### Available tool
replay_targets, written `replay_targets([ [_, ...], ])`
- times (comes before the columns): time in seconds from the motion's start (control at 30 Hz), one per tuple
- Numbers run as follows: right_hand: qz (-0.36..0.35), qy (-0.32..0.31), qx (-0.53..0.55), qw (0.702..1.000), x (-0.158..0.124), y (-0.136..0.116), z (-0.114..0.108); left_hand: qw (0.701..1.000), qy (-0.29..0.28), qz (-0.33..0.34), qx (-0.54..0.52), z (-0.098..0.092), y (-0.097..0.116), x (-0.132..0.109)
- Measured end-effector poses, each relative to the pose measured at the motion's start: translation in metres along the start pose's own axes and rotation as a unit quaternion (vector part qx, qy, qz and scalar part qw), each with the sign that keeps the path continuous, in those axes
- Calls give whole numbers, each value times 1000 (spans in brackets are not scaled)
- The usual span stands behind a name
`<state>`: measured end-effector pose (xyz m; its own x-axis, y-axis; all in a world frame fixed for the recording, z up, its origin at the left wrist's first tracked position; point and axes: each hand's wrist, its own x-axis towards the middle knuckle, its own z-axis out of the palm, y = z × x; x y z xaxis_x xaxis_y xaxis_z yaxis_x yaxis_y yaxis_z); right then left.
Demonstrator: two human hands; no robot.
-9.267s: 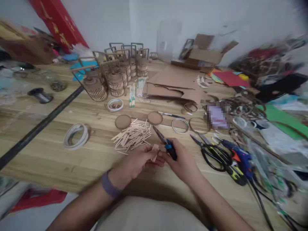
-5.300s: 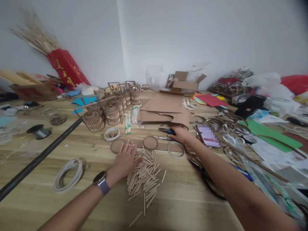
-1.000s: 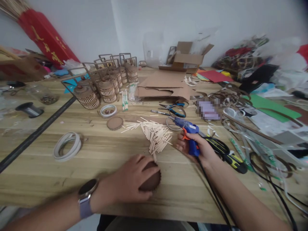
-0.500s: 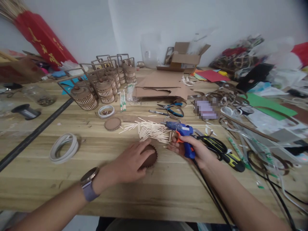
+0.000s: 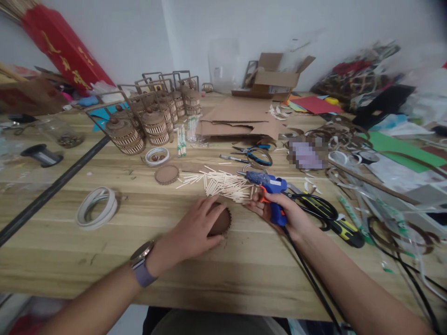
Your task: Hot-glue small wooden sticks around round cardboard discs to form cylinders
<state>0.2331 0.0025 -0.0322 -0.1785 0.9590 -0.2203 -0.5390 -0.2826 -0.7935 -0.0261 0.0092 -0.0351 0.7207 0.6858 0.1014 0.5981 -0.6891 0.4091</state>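
Note:
My left hand [image 5: 192, 228], with a watch on its wrist, lies over a brown cardboard disc [image 5: 222, 220] with a ridged edge. Its fingers are stretched out and apart, the thumb near the disc's lower edge; they cover the disc's left side. In my right hand [image 5: 279, 211] is a blue hot glue gun [image 5: 275, 184] with an orange trigger, its nozzle pointing left above the pile of small wooden sticks [image 5: 226, 186]. Beyond the sticks, to the left, a second cardboard disc [image 5: 166, 175] with a ridged rim lies flat.
Several lidded stick-and-cardboard baskets [image 5: 156, 128] with tall handles stand at the back left. White tape rolls [image 5: 97, 208] lie on the left. Blue-handled pliers [image 5: 260, 151], a yellow-black utility knife [image 5: 345, 231], cables and brown strips crowd the right. Cardboard sheets [image 5: 233, 111] lie behind.
The view has shifted slightly. My left thumb has spread further from the fingers beside the disc. My right hand keeps the glue gun in nearly the same place.

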Motion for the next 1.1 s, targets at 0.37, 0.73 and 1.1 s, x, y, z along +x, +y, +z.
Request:
replay_targets([
  [0.37, -8, 28, -54, 998, -2, 5, 6, 998, 48, -37, 3, 10, -1, 0],
  [0.73, -3, 38, -75, 996, -6, 5, 10, 997, 57, -48, 14, 3, 0, -1],
  [1.1, -13, 39, -52, 998, -4, 4, 7, 999, 38, -19, -14, 2, -3, -4],
])
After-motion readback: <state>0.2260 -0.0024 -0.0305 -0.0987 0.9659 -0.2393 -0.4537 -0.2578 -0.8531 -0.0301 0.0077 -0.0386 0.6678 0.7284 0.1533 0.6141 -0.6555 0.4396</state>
